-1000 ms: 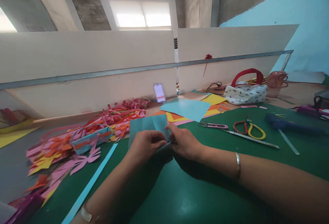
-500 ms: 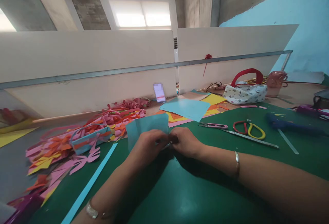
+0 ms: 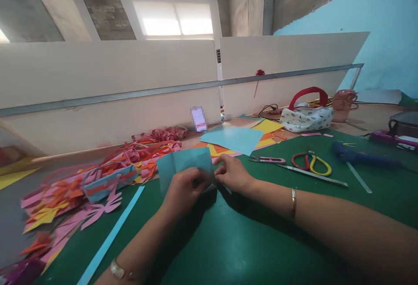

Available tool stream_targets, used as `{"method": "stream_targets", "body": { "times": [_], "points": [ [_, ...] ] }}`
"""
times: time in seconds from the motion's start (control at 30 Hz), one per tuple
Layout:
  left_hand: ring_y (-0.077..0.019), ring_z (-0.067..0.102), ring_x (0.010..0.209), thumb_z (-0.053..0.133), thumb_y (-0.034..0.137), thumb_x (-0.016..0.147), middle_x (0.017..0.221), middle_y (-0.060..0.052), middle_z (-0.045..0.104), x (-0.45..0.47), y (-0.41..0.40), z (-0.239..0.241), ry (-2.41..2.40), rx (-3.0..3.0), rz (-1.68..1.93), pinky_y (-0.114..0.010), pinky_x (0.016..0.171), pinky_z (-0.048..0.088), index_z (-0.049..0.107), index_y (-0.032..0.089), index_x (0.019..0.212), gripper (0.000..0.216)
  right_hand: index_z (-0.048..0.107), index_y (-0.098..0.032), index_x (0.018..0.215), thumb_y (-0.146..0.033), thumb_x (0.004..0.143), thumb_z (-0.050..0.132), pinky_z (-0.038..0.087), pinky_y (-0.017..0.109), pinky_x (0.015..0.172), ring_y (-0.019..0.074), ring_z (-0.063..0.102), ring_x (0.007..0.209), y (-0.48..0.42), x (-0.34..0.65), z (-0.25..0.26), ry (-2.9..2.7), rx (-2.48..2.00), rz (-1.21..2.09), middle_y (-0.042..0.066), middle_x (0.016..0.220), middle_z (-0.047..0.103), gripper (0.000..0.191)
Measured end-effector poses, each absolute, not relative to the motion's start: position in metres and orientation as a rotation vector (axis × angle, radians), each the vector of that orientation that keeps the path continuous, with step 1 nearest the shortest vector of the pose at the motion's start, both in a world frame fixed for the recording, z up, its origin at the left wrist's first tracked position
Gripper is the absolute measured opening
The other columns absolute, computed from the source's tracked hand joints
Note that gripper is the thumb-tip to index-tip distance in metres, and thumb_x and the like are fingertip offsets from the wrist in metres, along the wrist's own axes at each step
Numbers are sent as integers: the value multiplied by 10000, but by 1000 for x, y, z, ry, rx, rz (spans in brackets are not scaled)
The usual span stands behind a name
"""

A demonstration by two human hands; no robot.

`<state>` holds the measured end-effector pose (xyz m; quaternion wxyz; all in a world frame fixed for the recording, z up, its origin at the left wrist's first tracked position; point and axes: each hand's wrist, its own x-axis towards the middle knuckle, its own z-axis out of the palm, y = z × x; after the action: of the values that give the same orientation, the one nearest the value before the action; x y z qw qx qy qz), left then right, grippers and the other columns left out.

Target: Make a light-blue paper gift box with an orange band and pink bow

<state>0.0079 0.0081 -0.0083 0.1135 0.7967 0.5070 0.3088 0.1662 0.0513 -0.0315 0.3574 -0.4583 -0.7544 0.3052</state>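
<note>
A folded sheet of blue paper (image 3: 184, 161) stands upright above the green mat, creased near its left side. My left hand (image 3: 187, 189) is closed on its lower edge, the fingertips partly hidden behind the hand. Beside the paper's right edge is my right hand (image 3: 235, 174), its fingers bent but apart; nothing shows between them. Whether a fingertip touches the paper is hard to see. Left of my left forearm, a long blue paper strip (image 3: 112, 232) lies on the mat.
Paper bows and small paper baskets (image 3: 109, 182) pile up at left. Flat coloured sheets (image 3: 233, 139) lie behind my hands. To the right are a pink cutter (image 3: 272, 160), red-and-yellow-handled scissors (image 3: 320, 166), a blue glue gun (image 3: 359, 156) and a white bag (image 3: 307, 119).
My right hand's fingers have parted and drawn slightly away from the left hand at the paper's edge. The left hand keeps its hold. The whole view has shifted a little.
</note>
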Motion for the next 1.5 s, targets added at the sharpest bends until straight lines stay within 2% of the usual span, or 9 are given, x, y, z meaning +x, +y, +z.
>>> {"method": "stream_targets", "body": {
  "times": [0.17,0.5,0.67,0.8,0.93,1.07,1.37,1.5],
  "points": [
    [-170,609,726,561,277,744,782,-22,676,7,8,-10,1533,2302,918,-279,670,458,644,189,754,121,612,-148,706,0,592,552,416,196,583,113,581,651,50,169,-29,-2027,-1091,747,-8,691,641,195],
    [-163,607,688,561,288,738,726,-20,668,6,9,-12,1499,2248,985,-259,630,461,637,183,715,132,606,-140,604,-67,610,570,308,192,508,89,468,555,44,170,-21,-2153,-1085,624,-39,558,532,82],
    [-179,629,700,628,231,658,777,-39,694,2,13,-15,1373,2301,909,-281,648,486,698,200,758,126,600,-143,604,-51,580,577,291,181,483,92,481,558,45,169,-24,-2167,-1134,615,-33,570,555,97],
    [-176,603,609,613,147,590,640,-20,692,5,13,-19,1444,2373,801,-280,585,466,719,218,667,149,612,-144,610,-72,590,586,287,180,472,91,498,551,45,169,-22,-2213,-1117,623,-24,588,596,78],
    [-147,558,554,589,164,617,592,1,670,9,9,-18,1533,2395,824,-261,574,439,724,232,658,157,599,-142,595,-81,594,577,278,181,461,84,488,529,45,173,-17,-2289,-1056,604,-34,559,584,65],
    [-173,557,620,559,140,614,633,-8,670,9,7,-14,1566,2440,756,-277,589,421,722,237,700,208,581,-139,584,-94,592,584,259,192,460,83,458,525,46,173,-14,-2329,-1023,537,-39,543,548,46],
    [-166,560,699,418,54,637,764,19,705,5,11,-22,1526,2487,790,-303,721,403,694,245,749,354,567,-137,565,-56,590,555,266,193,487,89,457,542,49,172,-19,-2364,-988,470,-39,544,529,86],
    [-176,551,687,441,84,635,711,-8,671,4,12,-24,1508,2448,785,-296,656,418,711,246,759,338,595,-127,587,-84,622,579,282,180,483,87,483,551,51,178,-16,-2396,-938,559,-37,557,545,58]
  ]
}}
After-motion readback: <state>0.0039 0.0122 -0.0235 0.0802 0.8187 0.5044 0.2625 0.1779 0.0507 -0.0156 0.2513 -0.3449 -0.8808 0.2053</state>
